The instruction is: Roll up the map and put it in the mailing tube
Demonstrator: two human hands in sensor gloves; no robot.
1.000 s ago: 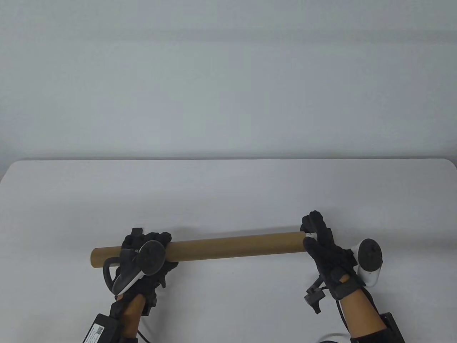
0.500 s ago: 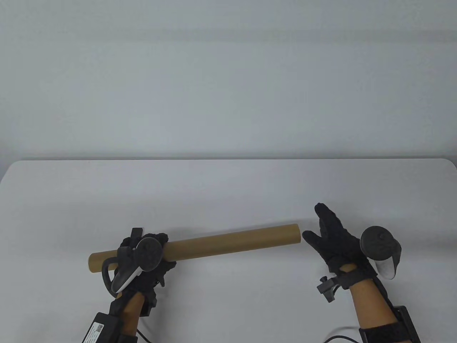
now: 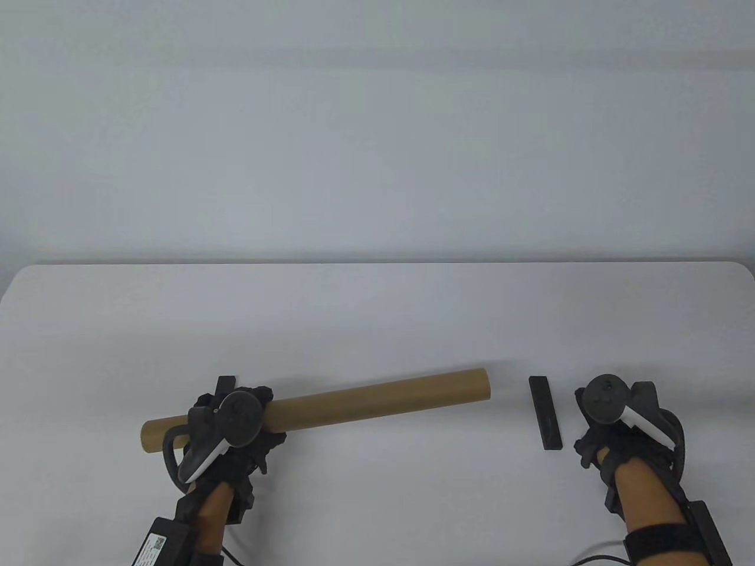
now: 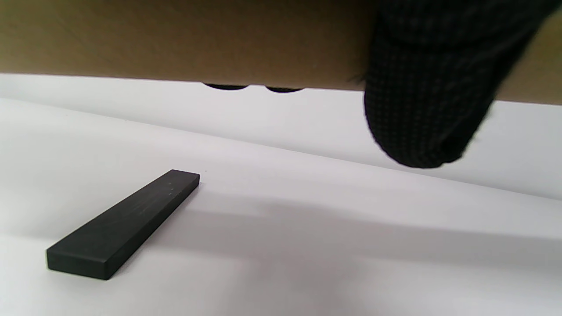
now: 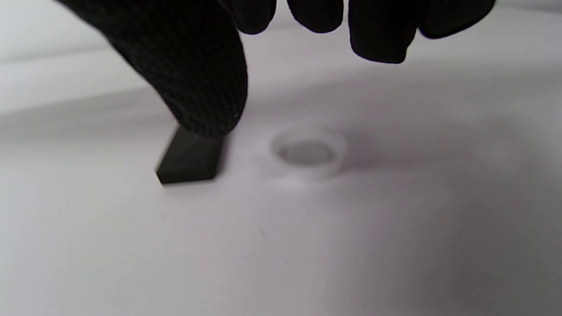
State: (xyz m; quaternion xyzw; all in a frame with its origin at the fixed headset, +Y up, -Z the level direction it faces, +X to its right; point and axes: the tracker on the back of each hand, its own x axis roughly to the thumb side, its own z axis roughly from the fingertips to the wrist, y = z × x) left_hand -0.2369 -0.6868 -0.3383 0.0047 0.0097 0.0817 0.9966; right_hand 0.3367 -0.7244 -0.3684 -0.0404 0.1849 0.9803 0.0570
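Here the right hand (image 3: pixel 613 424), withdrawn from the mailing tube (image 3: pixel 377 398) end, hangs empty; left hand (image 3: pixel 236 430) grips tube; capping remains

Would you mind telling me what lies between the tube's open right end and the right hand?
In the table view, a flat black bar lies on the table between the cardboard tube and the right hand.

No text can be read anywhere. A white label (image 3: pixel 154 543) with a small square code sits on the black box (image 3: pixel 162 545) strapped to the left forearm, at the near left edge of the table view; its print is too small to make out. The tube (image 3: pixel 377 398) and the bar (image 3: pixel 544 413) carry no legible marking.
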